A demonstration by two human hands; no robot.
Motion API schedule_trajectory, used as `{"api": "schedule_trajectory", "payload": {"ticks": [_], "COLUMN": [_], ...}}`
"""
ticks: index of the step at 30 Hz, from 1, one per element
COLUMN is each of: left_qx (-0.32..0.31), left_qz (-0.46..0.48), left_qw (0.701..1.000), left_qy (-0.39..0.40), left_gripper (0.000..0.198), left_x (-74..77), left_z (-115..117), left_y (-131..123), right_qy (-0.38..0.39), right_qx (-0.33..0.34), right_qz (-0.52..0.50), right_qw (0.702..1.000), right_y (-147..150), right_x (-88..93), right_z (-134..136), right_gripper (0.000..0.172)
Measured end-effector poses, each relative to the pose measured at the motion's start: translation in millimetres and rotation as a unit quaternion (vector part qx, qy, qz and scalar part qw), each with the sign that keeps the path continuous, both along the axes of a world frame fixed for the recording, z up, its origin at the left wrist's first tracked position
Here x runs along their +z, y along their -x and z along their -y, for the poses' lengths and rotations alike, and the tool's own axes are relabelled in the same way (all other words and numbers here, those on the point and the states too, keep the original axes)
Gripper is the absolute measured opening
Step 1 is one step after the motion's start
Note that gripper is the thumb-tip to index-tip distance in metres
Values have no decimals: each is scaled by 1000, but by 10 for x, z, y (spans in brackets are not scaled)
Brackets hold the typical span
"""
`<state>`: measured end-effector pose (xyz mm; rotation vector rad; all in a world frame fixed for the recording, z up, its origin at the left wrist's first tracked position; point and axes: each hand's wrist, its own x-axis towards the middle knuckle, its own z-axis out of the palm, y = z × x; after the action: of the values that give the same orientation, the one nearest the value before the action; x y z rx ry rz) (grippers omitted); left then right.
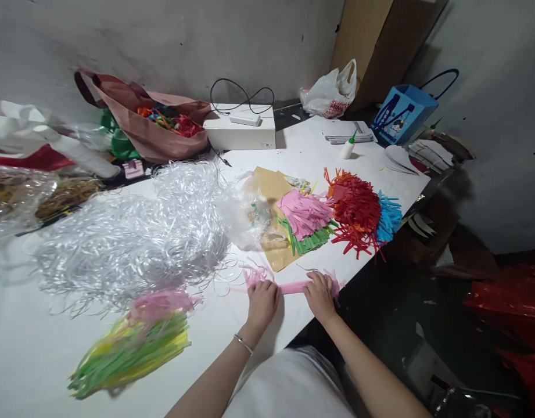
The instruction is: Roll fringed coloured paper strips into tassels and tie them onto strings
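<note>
A pink strip of tissue paper (293, 287), rolled narrow with fringed ends, lies across the white table (232, 342) in front of me. My left hand (264, 301) is closed over its left part, fringe sticking out beyond the fingers. On the right part, my right hand (320, 295) is closed near the other fringed end. Just beyond my hands are a brown paper sheet (278, 264) and a pile of pink fringed tassels (306, 212) over green fringed tassels (313, 241). Green and yellow fringed tissue (132, 354) with a pink bunch on it rests to the left.
A heap of clear shiny strands (132, 244) spreads over the left side. Red tassels (358, 206) and blue tassels (388, 216) sit by the right edge. Farther back are a glue bottle (347, 149), a white box (241, 134), a pink bag (136, 125) and a blue bag (402, 116).
</note>
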<state>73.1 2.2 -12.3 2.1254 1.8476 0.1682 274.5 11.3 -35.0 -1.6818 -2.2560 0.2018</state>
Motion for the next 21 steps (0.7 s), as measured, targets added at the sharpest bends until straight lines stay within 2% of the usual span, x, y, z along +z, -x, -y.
{"api": "schedule_trajectory", "payload": {"ticks": [4,10,12,16,19,21], "left_qx": [30,29,29,27,22,-20], "left_qz": [-28,-41,-41,-38,-32,-12], "left_qw": [999,999,999,999,999,999], "left_qy": [3,9,11,11,4,-23], "left_gripper": [33,30,30,31,28,25], "left_x": [29,59,59,59,65,58], "left_z": [-99,-129,-134,-162,-149,-105], "left_y": [-45,-52,-58,-54,-14,25], "right_qy": [13,-2,-9,-7,-8,-9], "right_qx": [-20,-26,5,120,142,140], "right_qz": [23,37,36,34,36,35], "right_qw": [999,999,999,992,989,989], "right_y": [58,58,72,178,262,289], "right_x": [68,76,83,54,-7,-36], "right_z": [-141,-181,-134,-38,-30,-50], "right_gripper": [18,8,12,15,18,20]}}
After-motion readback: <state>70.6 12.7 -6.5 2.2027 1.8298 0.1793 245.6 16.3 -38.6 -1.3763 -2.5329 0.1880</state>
